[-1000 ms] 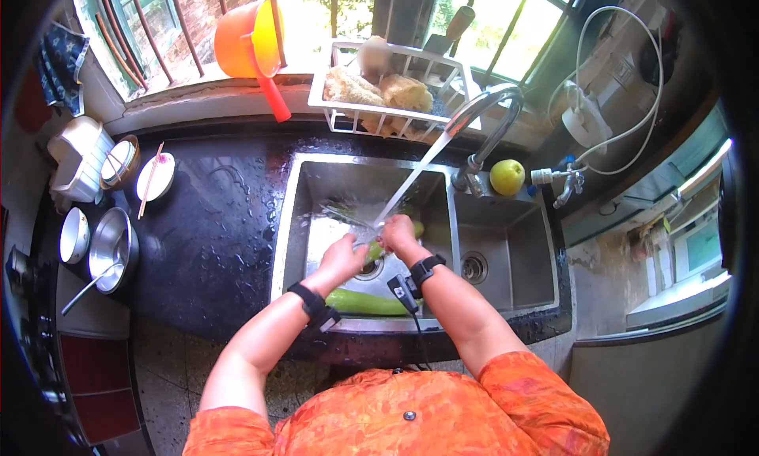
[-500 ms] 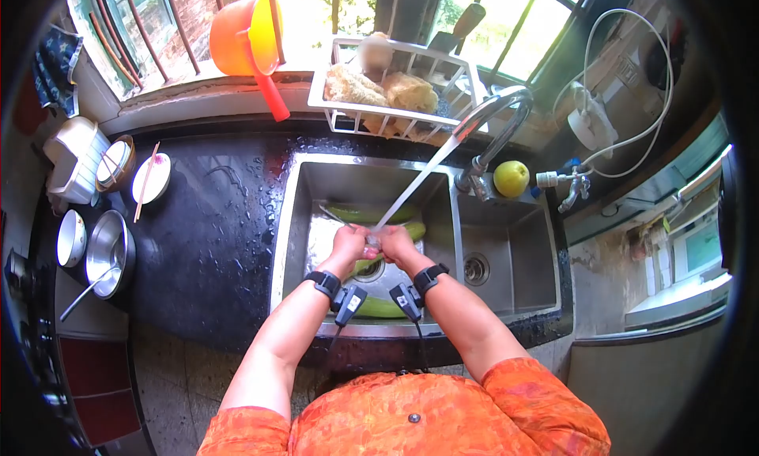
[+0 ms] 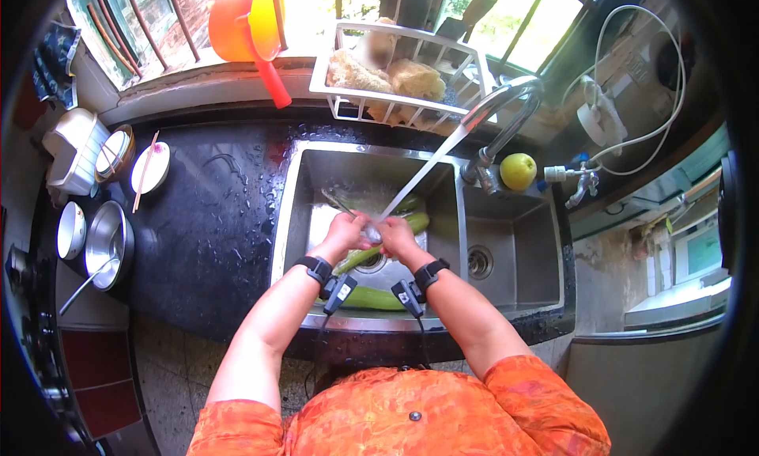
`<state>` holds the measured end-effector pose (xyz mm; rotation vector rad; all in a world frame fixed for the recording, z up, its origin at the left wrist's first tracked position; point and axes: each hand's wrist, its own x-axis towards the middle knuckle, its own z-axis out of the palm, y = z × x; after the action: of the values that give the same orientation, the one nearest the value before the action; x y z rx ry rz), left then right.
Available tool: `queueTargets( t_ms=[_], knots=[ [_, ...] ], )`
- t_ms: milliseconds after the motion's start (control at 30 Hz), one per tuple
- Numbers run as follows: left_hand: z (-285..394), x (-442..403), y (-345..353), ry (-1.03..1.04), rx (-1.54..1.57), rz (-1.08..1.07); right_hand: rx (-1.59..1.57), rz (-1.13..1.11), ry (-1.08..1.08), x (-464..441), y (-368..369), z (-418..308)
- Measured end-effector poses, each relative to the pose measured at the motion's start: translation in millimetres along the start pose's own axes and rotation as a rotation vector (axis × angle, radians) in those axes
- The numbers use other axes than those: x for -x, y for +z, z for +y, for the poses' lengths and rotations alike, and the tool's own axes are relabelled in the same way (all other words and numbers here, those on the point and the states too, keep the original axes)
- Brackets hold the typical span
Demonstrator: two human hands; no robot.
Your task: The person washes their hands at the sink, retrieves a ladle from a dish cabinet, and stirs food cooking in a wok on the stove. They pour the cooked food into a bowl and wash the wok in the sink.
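My left hand (image 3: 345, 233) and my right hand (image 3: 398, 238) are close together in the left sink basin (image 3: 326, 163), under the stream of running water (image 3: 419, 175). Both have their fingers curled in; splashing water hides what is between them. A thin, dark, narrow thing (image 3: 338, 203) shows just beyond my left hand; I cannot tell whether that hand holds it. Long green gourds lie in the basin: one gourd (image 3: 356, 260) below my hands, one (image 3: 371, 299) along the near wall, others behind my hands. A drain partly shows under my right hand.
The curved faucet (image 3: 506, 116) rises behind the divider, with a yellow-green fruit (image 3: 518, 172) beside it. A white rack (image 3: 371, 108) holds sponge-like pieces. An orange dipper (image 3: 237, 29) hangs at the window. Bowls, chopsticks and a metal pot (image 3: 109, 246) stand on the left counter (image 3: 205, 242).
My hands have shifted slightly up and left under the water, still close together. The view has tilted a little, and more of the middle gourd shows below my hands.
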<state>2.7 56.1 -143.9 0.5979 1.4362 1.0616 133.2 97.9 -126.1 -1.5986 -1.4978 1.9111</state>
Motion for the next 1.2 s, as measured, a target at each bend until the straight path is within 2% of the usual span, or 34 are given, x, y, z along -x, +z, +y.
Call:
queueTargets(
  t_ms=[67, 133, 167, 200, 267, 333, 400, 467, 533, 667, 733, 767, 833, 867, 933, 967, 1033, 1133, 1167, 1200],
  knots=[
    [1.7, 0.9, -5.6, -0.025, -0.035, -0.027, -0.019, -0.001, -0.046, 2.1, 0.4, 2.5],
    [4.4, 1.6, -10.0, 0.082, -0.139, -0.012, -0.045, -0.012, -0.083, -4.9, 1.4, 12.0],
    [4.6, -0.1, -12.4, 0.164, -0.288, -0.020, -0.070, -0.022, -0.121, -10.4, 1.7, 17.4],
    [4.5, 1.3, -11.0, 0.165, -0.289, -0.019, -0.071, -0.022, -0.123, -14.6, 0.4, 23.6],
    [5.0, 3.4, -4.6, 0.458, -0.665, 0.087, 0.629, 0.251, -0.834, -23.5, -4.2, 33.8],
    [13.0, 10.1, 4.1, 0.448, -0.688, 0.064, 0.691, 0.258, -0.769, -7.9, -6.6, 15.8],
    [20.3, 18.0, 10.1, 0.545, -0.795, 0.033, 0.921, 0.169, -0.867, 2.4, -13.6, 4.8],
    [27.9, 21.3, 12.0, 0.519, -0.736, -0.007, 0.887, 0.130, -0.847, -0.4, -20.8, 4.5],
    [25.2, 16.1, 10.9, 0.632, -0.705, -0.001, 0.820, 0.078, -0.928, -10.7, -27.4, 12.0],
    [15.9, 10.4, 14.6, 0.638, -0.639, 0.074, 0.809, 0.237, -0.897, -13.0, -22.5, 16.8],
    [11.7, 14.3, 19.4, 0.580, -0.493, 0.175, 0.458, 0.096, -0.413, -0.8, -17.1, 6.4],
    [7.6, 14.2, 21.3, 0.580, -0.494, 0.174, 0.458, 0.096, -0.412, -2.9, -16.9, 9.0],
    [-1.9, 11.4, 26.1, 0.530, -0.450, 0.291, 0.161, 0.030, -0.211, -8.0, -16.6, 15.1],
    [-7.2, 10.5, 29.4, 0.529, -0.449, 0.290, 0.162, 0.030, -0.210, -9.7, -15.8, 19.1],
    [-14.7, 11.0, 37.3, 0.527, -0.371, 0.366, -0.270, 0.051, 0.012, -8.7, -11.3, 25.6],
    [-21.3, 6.4, 39.5, 0.557, -0.384, 0.413, -0.267, 0.049, 0.012, -10.9, -9.0, 31.0],
    [-27.2, 1.8, 44.5, 0.615, -0.423, 0.438, -0.559, -0.089, 0.081, -17.4, -6.0, 42.2],
    [-19.3, 0.3, 47.5, 0.720, -0.479, 0.490, -0.463, -0.081, 0.066, -20.6, -8.6, 45.8],
    [-14.4, 1.2, 47.2, 0.620, -0.503, 0.446, -0.463, -0.074, 0.060, -18.2, -13.8, 46.2],
    [-6.8, 2.8, 47.0, 0.521, -0.523, 0.402, 0.030, 0.068, -0.135, -10.9, -24.6, 43.0]
  ],
)
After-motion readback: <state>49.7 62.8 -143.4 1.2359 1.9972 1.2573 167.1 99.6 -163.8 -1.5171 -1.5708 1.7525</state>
